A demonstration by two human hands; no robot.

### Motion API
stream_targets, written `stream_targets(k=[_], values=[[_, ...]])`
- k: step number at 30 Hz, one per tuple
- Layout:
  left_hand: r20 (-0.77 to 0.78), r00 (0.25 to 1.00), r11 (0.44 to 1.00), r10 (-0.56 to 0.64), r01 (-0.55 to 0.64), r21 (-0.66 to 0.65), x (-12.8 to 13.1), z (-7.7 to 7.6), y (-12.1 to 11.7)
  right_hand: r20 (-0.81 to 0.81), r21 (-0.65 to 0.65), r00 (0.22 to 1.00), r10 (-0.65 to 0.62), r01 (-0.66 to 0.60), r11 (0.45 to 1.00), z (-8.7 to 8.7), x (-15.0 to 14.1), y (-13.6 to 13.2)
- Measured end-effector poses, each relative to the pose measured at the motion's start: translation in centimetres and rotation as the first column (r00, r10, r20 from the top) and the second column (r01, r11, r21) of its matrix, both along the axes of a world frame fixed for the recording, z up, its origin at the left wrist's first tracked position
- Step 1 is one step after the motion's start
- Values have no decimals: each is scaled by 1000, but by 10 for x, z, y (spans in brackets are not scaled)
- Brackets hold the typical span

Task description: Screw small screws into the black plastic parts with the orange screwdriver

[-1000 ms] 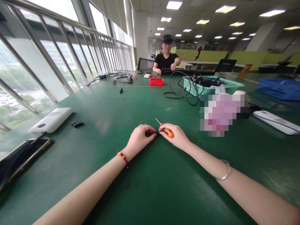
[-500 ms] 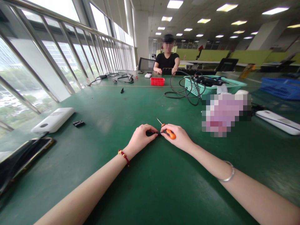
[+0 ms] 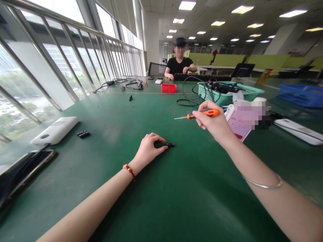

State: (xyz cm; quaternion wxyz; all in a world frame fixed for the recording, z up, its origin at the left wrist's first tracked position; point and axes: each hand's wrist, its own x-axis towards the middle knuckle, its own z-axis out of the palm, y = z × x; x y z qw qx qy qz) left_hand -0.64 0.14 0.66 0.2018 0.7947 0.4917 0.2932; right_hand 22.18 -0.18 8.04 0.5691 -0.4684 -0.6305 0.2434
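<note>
My left hand [image 3: 148, 149] rests on the green table [image 3: 161, 201], fingers pinched on a small black part [image 3: 169, 145] that lies flat on the surface. My right hand [image 3: 214, 123] is raised above the table to the right, closed on an orange-handled screwdriver [image 3: 202, 113]. Its thin metal tip points left, well clear of the black part.
A white flat device [image 3: 56, 129] and a small black piece [image 3: 83, 134] lie at the left, a dark phone [image 3: 22, 169] nearer the edge. A teal basket [image 3: 227, 94] with black cables, a red tray [image 3: 168, 88] and a blue crate [image 3: 301, 94] stand farther back. Another person [image 3: 179, 64] sits at the far end.
My right hand has lifted the screwdriver up and to the right, away from the black part. My left hand stays on the part.
</note>
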Motion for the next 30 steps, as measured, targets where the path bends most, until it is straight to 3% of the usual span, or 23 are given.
stream_targets(k=[3,6,10,16,30], values=[[-9,1000,1000,6,-7,-29,1,0,1,70,0,997,-20,20,1000,32,-4,8],[-16,1000,999,9,-10,-38,1,0,0,114,86,993,-6,-4,996,43,-14,15],[-17,1000,1000,11,-11,-26,1,0,0,255,76,964,77,-100,992,32,-28,21],[-18,1000,999,8,-9,-38,2,3,-1,380,77,925,18,-52,996,15,-32,22],[10,1000,1000,1,0,-22,1,0,1,454,67,891,-5,-29,997,14,-37,17]])
